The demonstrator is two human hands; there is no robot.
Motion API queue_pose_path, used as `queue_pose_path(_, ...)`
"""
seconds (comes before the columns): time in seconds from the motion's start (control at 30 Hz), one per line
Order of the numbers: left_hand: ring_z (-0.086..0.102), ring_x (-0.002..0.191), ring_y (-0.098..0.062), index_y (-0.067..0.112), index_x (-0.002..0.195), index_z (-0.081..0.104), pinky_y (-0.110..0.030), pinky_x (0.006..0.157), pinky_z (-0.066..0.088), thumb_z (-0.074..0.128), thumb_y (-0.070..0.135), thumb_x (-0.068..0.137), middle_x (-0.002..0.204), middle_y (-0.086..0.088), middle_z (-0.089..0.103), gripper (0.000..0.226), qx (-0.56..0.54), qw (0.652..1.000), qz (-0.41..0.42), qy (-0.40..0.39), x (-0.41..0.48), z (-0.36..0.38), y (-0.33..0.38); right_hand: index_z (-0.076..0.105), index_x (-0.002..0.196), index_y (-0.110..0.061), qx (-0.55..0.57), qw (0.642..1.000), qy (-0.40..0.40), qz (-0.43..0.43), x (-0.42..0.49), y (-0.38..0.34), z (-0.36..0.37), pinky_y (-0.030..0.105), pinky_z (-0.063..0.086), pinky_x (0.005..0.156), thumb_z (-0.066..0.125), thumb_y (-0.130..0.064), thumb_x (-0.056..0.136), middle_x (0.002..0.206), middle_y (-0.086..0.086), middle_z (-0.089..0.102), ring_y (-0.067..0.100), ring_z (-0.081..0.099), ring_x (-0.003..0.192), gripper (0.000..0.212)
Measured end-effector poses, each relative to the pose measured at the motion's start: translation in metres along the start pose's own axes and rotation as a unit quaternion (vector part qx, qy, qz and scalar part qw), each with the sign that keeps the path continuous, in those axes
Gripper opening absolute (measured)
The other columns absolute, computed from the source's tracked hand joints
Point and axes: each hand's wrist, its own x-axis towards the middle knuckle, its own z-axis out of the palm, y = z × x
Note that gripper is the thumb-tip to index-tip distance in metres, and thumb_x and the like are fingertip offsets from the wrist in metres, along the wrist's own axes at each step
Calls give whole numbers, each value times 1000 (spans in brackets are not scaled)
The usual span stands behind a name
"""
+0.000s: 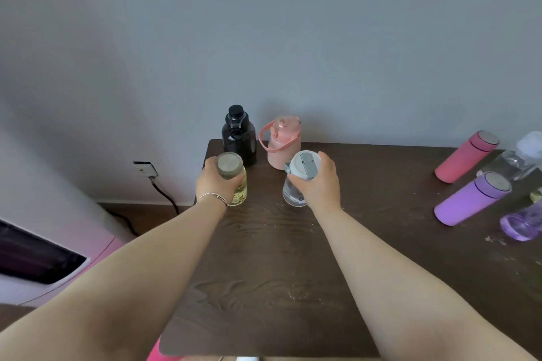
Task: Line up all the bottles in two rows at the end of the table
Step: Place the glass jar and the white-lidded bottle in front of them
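A black bottle [238, 138] and a pink jug with a handle [283, 142] stand side by side at the table's far left corner. Just in front of the black one, my left hand [215, 182] grips a yellowish bottle with a grey lid [239, 184], upright on the table. My right hand [318, 182] grips a clear bottle with a white flip lid [300, 173], upright in front of the pink jug. At the right stand a pink flask [465, 157], a purple flask [470, 199], a clear bottle [516, 158] and a translucent purple bottle [522, 221].
The dark wooden table [278, 258] ends at its left edge near a grey wall. A wall socket with a black cable [152, 176] is left of the table. A pink and white appliance [44, 258] sits lower left.
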Motion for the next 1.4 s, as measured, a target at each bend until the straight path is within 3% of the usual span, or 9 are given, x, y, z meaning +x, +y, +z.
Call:
queue_pose_path(0.23, 60, 103, -24, 23, 129, 48, -31, 80, 45, 81, 44, 73, 116, -1, 64, 68, 14, 1000, 5, -26, 27, 4, -12, 42, 130, -30, -29, 999, -21, 0, 14, -4, 39, 35, 56, 89, 85, -49, 67, 125, -6, 49, 11, 52, 108, 80)
queue_pose_path(0.43, 61, 106, -25, 23, 130, 48, -39, 88, 52, 82, 46, 71, 118, -1, 65, 72, 35, 999, 5, -35, 40, 11, -19, 38, 135, -31, -42, 999, -33, 6, 21, 4, 57, 33, 54, 91, 86, -50, 66, 130, -6, 46, 13, 52, 114, 86)
queue_pose_path(0.83, 60, 110, -25, 20, 134, 46, -34, 87, 50, 83, 40, 73, 122, -3, 63, 74, 46, 998, 8, -47, 46, 20, -22, 37, 135, -31, -44, 998, -43, 13, 27, 13, 64, 35, 54, 93, 86, -47, 67, 130, -6, 44, 12, 50, 115, 85)
queue_pose_path(1.13, 60, 111, -26, 20, 133, 45, -41, 91, 53, 83, 41, 72, 125, -5, 62, 75, 54, 996, 9, -64, 48, 26, -25, 35, 137, -30, -43, 997, -62, -1, 27, 17, 60, 32, 49, 95, 87, -42, 68, 134, -4, 41, 11, 46, 119, 86)
queue_pose_path(1.4, 53, 121, -30, 18, 143, 31, -44, 99, 50, 82, 35, 75, 140, -11, 46, 87, 98, 990, 10, -102, 52, 26, -18, 25, 143, -26, -108, 989, -102, -7, 29, 9, 54, 36, 51, 97, 83, -45, 72, 141, 2, 34, 18, 46, 123, 93)
